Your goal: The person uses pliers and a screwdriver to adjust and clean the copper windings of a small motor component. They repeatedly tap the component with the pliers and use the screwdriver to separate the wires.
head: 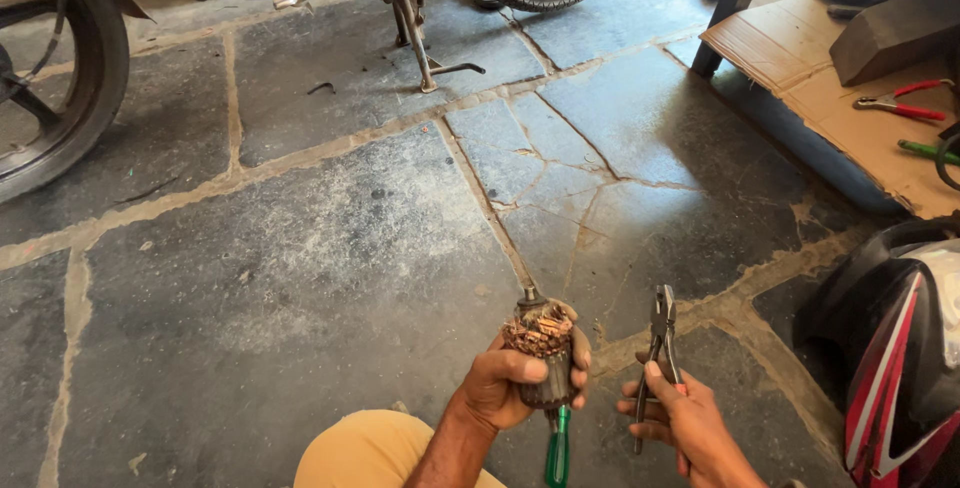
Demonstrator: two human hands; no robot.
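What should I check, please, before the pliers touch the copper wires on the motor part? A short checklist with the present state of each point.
1. Left hand grips the motor armature firmly: ok, fingers wrap its body.
2. Copper windings face up and are exposed: ok.
3. Right hand holds the pliers by the handles: ok.
4. Pliers' jaws open enough to bite: not ok, they look closed.
5. Pliers apart from the armature: ok, a gap shows between them.
6. Green-handled screwdriver below the left hand is secure: cannot tell, its upper end is hidden.
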